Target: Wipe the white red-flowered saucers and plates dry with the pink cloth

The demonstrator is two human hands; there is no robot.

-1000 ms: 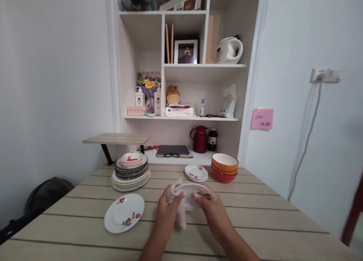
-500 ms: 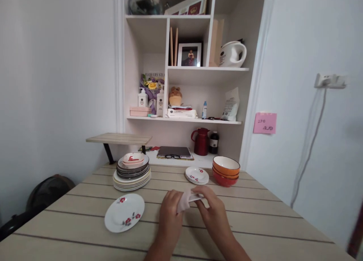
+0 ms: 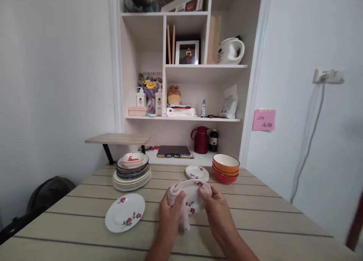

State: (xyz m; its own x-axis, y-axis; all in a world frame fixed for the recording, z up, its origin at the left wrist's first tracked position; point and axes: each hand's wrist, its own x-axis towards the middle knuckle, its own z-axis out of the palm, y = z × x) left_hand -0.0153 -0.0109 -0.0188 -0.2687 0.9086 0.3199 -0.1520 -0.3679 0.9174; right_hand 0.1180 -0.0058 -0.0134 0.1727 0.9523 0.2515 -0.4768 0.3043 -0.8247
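Note:
A small white plate (image 3: 195, 196) with red flowers is held tilted above the table, its face towards me. My right hand (image 3: 217, 204) grips its right edge, thumb on the face. My left hand (image 3: 172, 208) is closed round a pale pink cloth (image 3: 183, 215) folded over the plate's left edge, so cloth and plate edge are both pinched there. On the table to the left lies a larger white flowered plate (image 3: 124, 212). Just beyond my hands sits a short stack of small flowered plates (image 3: 196, 172).
Stacked plates with small bowls on top (image 3: 132, 174) stand at the back left, near a raised wooden stand (image 3: 119, 138). Orange and red bowls (image 3: 226, 168) are nested at the back right. A red jug (image 3: 201, 141) and a laptop (image 3: 174, 151) are behind.
The small plate has turned from nearly edge-on to showing its flowered face. My right hand has shifted to its right edge, and the cloth now hangs down below my left hand.

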